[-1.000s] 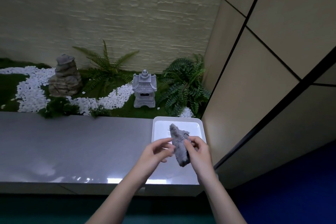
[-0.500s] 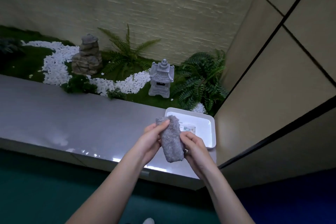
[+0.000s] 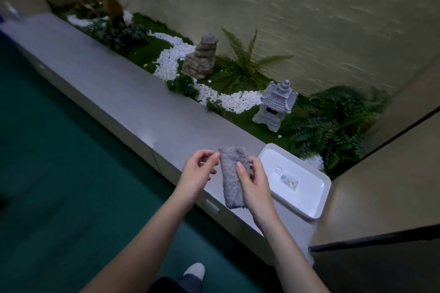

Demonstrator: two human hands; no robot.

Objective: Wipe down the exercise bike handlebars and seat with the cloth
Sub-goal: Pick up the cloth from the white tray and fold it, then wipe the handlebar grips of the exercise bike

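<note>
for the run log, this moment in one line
right hand: grips fuzzy grey cloth | left hand: touches its top corner | exercise bike: not in view

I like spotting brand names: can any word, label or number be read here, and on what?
Small grey print on the white tray: too small to read.
Coloured sticker on the tray: blurred, unreadable.
No text shows on the cloth, ledge or stone lantern.
</note>
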